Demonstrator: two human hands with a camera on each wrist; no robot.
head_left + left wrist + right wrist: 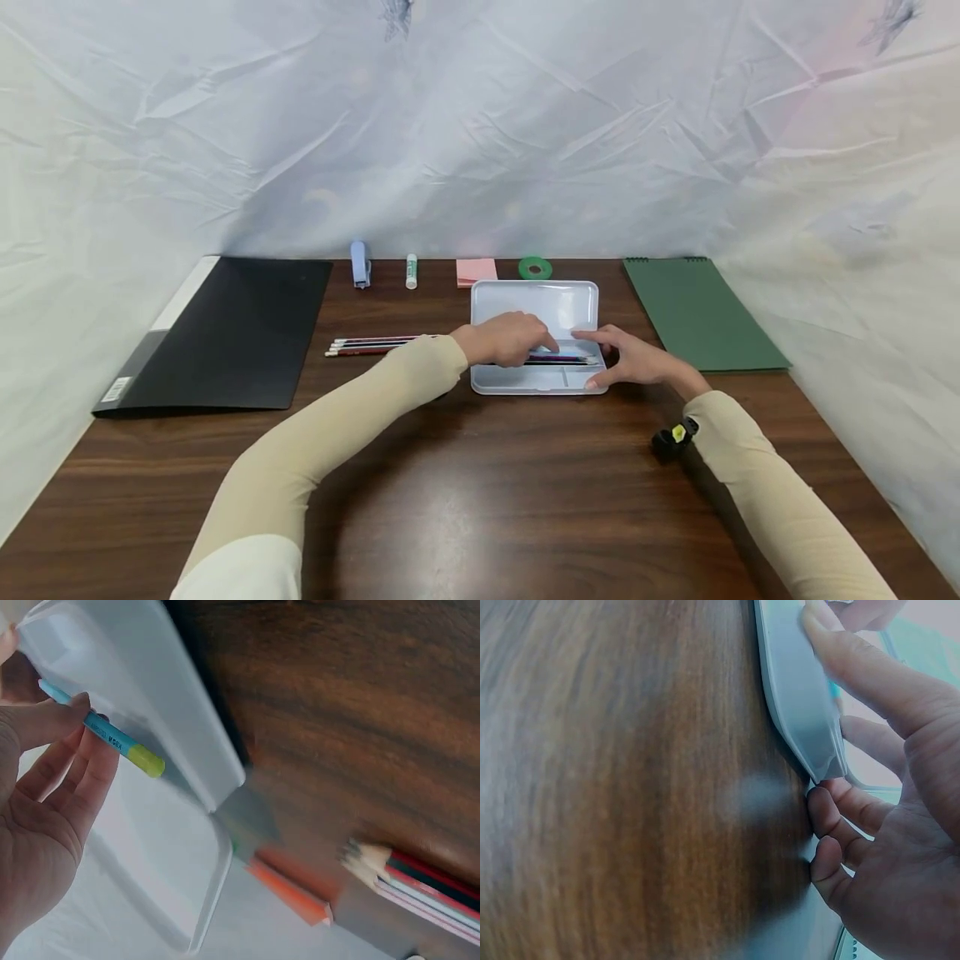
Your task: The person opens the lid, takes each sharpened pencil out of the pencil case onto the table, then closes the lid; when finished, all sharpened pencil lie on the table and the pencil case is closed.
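Observation:
An open white pencil case (525,382) lies mid-table, its lid (536,300) folded back. My left hand (550,344) hovers over the tray and pinches a blue pen with a yellow-green cap (120,741) between thumb and fingers (75,705). Several pens (562,359) lie in the tray. My right hand (597,360) holds the case's right end, thumb (855,667) on the front wall (799,697) and fingers (840,814) curled at the corner. A few pencils (371,345) (420,881) lie on the table left of the case.
A black folder (225,333) lies at the left, a green spiral notebook (697,312) at the right. Along the back stand a blue stapler (361,263), glue stick (411,271), pink sticky notes (477,271) and green tape roll (535,267). White sheeting walls the table.

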